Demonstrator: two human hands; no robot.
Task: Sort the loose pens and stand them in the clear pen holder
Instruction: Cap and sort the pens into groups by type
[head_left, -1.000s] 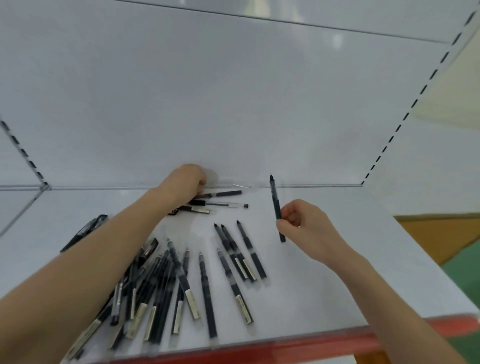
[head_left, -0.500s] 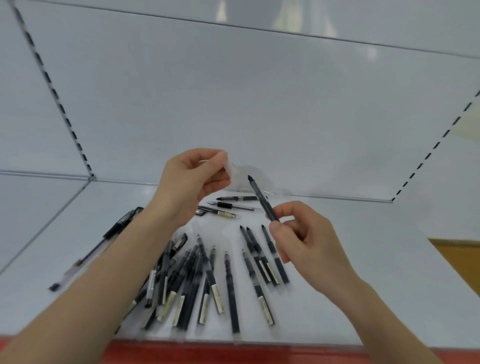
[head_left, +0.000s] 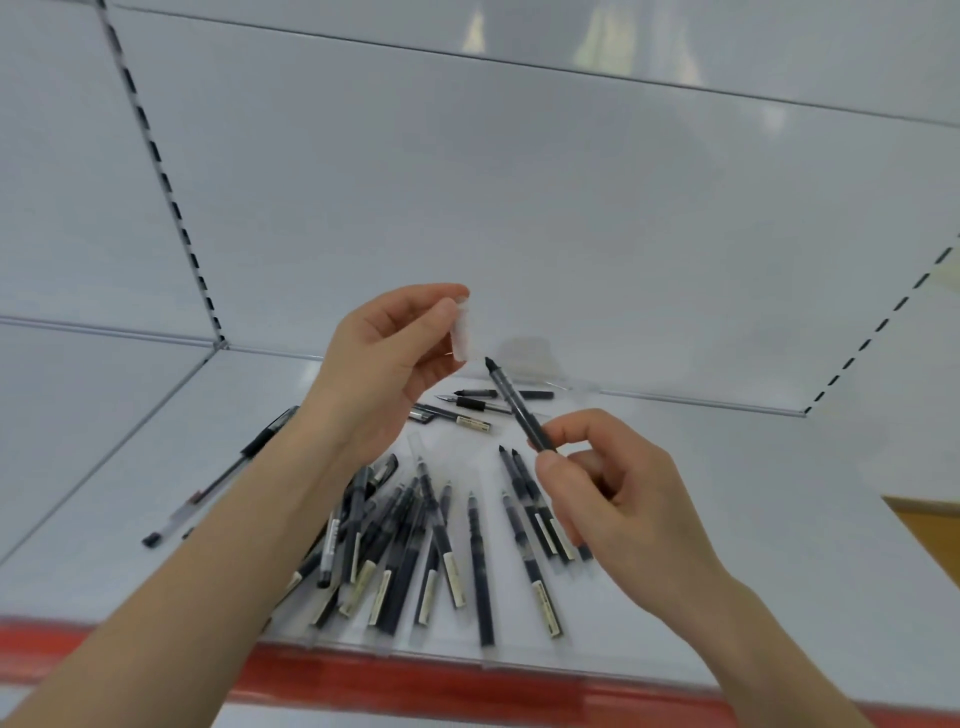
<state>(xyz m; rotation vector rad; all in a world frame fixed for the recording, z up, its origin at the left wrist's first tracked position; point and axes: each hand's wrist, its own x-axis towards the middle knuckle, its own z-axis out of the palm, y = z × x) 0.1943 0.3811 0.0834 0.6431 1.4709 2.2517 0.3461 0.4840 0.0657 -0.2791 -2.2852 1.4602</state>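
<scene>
Pen heap (head_left: 405, 551) on red-edged shelf (head_left: 727, 457)

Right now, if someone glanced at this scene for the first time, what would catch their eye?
Mid-frame, the right hand pinches a black pen, tip raised toward what looks like a small translucent cap pinched in the left hand. Below them a loose heap of black pens fans across the white shelf, behind its red front edge.
</scene>
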